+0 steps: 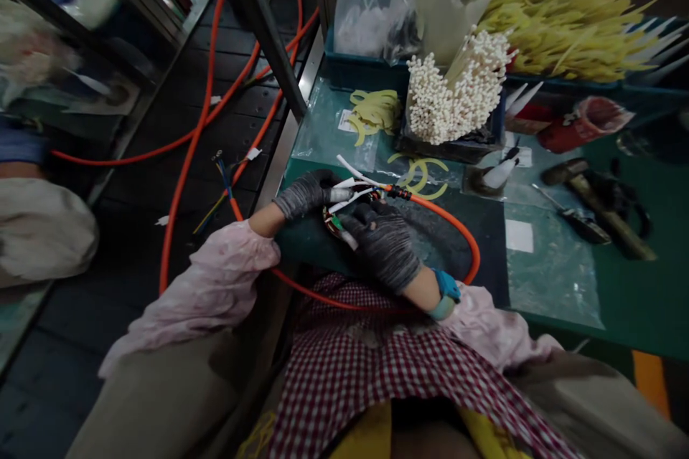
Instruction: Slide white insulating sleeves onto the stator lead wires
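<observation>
An orange cable (pixel 457 219) loops over the dark mat at the bench edge, black tape wound near its stripped end. White-sleeved wires (pixel 358 178) and several thinner coloured wires fan out from that end. In a grey glove, my left hand (pixel 306 193) pinches a white-sleeved wire with its fingertips. Just right of it, my right hand (pixel 385 240), also gloved, curls around the wire bundle close to the tape. A green-and-white piece (pixel 340 224) shows by its fingers. The right fingertips are partly hidden among the wires.
A box of white-tipped sticks (pixel 457 97) stands behind the hands, near yellow strips (pixel 377 111). Rightward lie a hammer (pixel 597 208) and a red cup-like container (pixel 584 122). Orange cables (pixel 202 115) cross the dark conveyor at left; another person's sleeve (pixel 43 229) is beyond.
</observation>
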A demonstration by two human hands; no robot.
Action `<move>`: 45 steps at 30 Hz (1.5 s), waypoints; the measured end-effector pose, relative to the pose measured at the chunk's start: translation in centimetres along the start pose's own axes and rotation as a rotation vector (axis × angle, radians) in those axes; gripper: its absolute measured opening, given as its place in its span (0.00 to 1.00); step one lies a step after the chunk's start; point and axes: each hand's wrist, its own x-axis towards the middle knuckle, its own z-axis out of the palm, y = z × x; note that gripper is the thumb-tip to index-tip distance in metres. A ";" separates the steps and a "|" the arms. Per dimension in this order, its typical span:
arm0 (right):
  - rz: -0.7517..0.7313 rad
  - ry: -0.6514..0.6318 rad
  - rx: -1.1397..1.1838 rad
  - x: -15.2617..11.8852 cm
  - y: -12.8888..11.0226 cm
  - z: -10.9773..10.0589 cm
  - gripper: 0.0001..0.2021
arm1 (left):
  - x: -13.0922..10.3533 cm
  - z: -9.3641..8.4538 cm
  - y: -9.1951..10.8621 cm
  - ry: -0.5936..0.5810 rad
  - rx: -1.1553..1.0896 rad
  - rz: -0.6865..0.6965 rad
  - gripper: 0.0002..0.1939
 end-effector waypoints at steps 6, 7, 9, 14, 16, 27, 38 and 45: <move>0.016 0.000 -0.001 -3.1 -0.1 0.3 0.13 | -4.7 3.0 -1.8 0.164 -0.321 0.248 0.38; 0.017 -0.016 0.002 -3.4 -0.1 0.3 0.13 | -5.4 3.2 -1.9 0.179 -0.306 0.271 0.41; 0.025 -0.055 0.001 -3.9 -0.4 0.5 0.12 | -6.3 3.3 -2.1 0.197 -0.251 0.283 0.43; 0.002 -0.141 0.037 -3.6 -0.8 0.8 0.10 | -7.4 3.3 -2.8 0.267 -0.248 0.226 0.36; -0.012 -0.141 0.050 -3.5 -0.8 0.9 0.09 | -7.8 3.5 -3.2 0.333 -0.243 0.190 0.36; 0.059 -0.122 -0.014 -3.7 -1.4 0.7 0.10 | -8.8 3.6 -6.8 0.230 -0.161 0.547 0.54; 0.002 -0.166 0.016 -2.9 -1.4 -0.1 0.14 | -9.8 3.8 -6.6 0.189 -0.120 0.523 0.50; 0.023 -0.205 -0.021 -2.7 -2.4 -0.2 0.18 | -10.3 5.0 -6.7 0.274 -0.096 0.520 0.45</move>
